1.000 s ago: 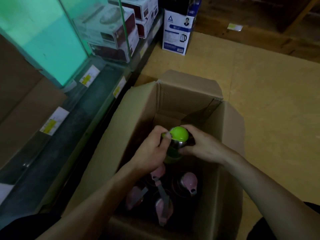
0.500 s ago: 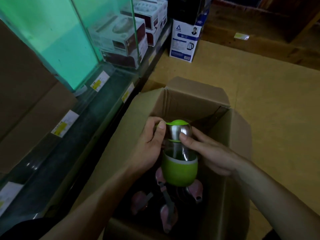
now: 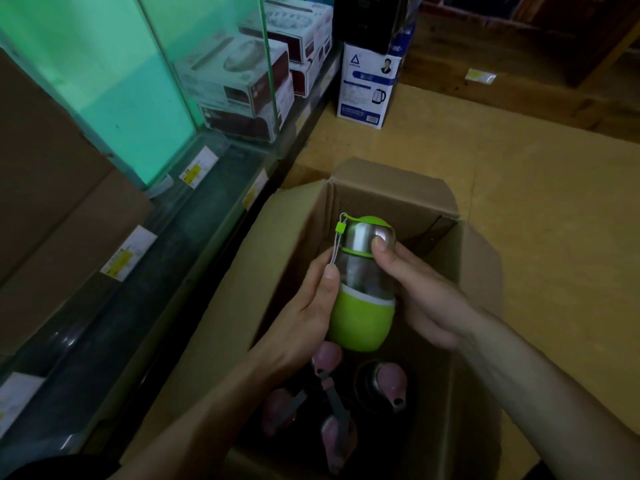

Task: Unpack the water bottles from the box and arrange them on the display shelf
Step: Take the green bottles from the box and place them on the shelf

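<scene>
A green water bottle with a steel cap, a clear middle and a green sleeve is held upright above the open cardboard box. My left hand grips its left side, thumb on the clear glass. My right hand grips the right side, thumb pressed on the steel cap. Several pink-lidded bottles stand in the dark bottom of the box. The dark display shelf runs along the left.
Brown cartons and a green glass panel stand on the shelf, with yellow price tags along its edge. Appliance boxes sit further back. A white kettle box stands on the yellow floor beyond the carton.
Both hands have lifted the green bottle up out of the box. My left thumb slid from the cap down to the glass, and the cap's cord now hangs free.
</scene>
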A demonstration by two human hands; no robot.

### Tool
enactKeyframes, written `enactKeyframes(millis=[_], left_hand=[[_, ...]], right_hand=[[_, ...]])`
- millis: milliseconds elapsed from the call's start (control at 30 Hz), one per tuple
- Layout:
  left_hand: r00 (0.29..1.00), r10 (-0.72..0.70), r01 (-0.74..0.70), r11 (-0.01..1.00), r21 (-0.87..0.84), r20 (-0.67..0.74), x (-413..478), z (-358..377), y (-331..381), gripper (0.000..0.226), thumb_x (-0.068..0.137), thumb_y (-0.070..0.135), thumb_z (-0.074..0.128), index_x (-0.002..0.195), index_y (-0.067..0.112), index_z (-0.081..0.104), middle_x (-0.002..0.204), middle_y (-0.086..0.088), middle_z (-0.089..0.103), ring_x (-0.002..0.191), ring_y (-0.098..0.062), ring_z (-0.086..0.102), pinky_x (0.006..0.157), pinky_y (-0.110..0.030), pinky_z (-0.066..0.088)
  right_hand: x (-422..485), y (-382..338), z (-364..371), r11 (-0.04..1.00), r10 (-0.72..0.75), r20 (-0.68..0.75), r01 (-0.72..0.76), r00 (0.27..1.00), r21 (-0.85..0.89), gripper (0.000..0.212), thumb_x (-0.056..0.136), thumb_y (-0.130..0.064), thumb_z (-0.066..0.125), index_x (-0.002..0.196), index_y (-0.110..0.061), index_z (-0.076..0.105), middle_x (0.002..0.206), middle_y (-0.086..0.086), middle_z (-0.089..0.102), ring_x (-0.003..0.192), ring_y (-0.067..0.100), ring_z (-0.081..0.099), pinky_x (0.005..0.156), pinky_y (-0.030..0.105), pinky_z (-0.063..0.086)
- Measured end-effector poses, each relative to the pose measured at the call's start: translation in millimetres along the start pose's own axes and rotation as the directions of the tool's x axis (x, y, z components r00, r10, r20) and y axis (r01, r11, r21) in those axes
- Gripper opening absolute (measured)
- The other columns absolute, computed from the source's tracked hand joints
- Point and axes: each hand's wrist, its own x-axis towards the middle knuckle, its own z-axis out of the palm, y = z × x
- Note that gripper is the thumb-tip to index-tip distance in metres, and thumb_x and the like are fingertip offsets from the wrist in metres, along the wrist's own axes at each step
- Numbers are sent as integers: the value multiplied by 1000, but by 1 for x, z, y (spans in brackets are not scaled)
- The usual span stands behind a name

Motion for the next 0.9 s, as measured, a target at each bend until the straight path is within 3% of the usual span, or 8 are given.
enactKeyframes(millis=[133, 267, 500, 767, 900], left_hand=[[998, -46, 50, 996, -79, 42, -1, 0, 5, 68, 90, 52, 55, 151, 40, 28, 122, 23, 62, 106, 13, 62, 80, -8, 52], [998, -64, 66, 993, -97, 23, 3, -3, 1, 82, 78, 46, 73, 149, 36, 33, 117, 19, 68, 104, 4, 68, 80, -18, 56], [987, -160, 163, 972, -170, 30, -2, 0, -2, 73, 80, 46, 76, 144, 42, 39, 122, 16, 70, 111, -6, 69, 97, -36, 57], [940, -341, 328, 875, -357, 26, -36, 13, 21, 60, 90, 60, 61, 145, 45, 43, 128, 14, 67, 117, -11, 67, 101, -46, 55], [892, -452, 427, 828, -364, 20, -55, 18, 41, 53, 95, 54, 60, 145, 48, 41, 111, 0, 75, 99, -52, 68, 86, -72, 52]], right_hand=[[-3, 0, 5, 999, 36, 22, -35, 999, -34, 60, 89, -59, 64, 141, -28, 59, 135, -4, 69, 129, 16, 62, 117, 48, 42], [-7, 2, 9, 995, 101, -23, -102, 995, -14, 69, 77, -59, 69, 138, -28, 56, 127, -5, 73, 119, 16, 69, 108, 52, 51], [-15, 0, 9, 969, 234, 70, -238, 970, 65, 57, 83, -51, 66, 138, -42, 54, 130, -7, 71, 116, 23, 71, 90, 59, 59], [-47, -1, 19, 937, 326, 37, -328, 945, 123, 55, 82, -60, 63, 135, -45, 57, 131, -8, 71, 118, 22, 70, 98, 61, 55], [-68, -6, 33, 927, 355, -19, -349, 935, 142, 51, 85, -62, 59, 134, -45, 58, 129, -8, 71, 118, 22, 70, 99, 62, 54]])
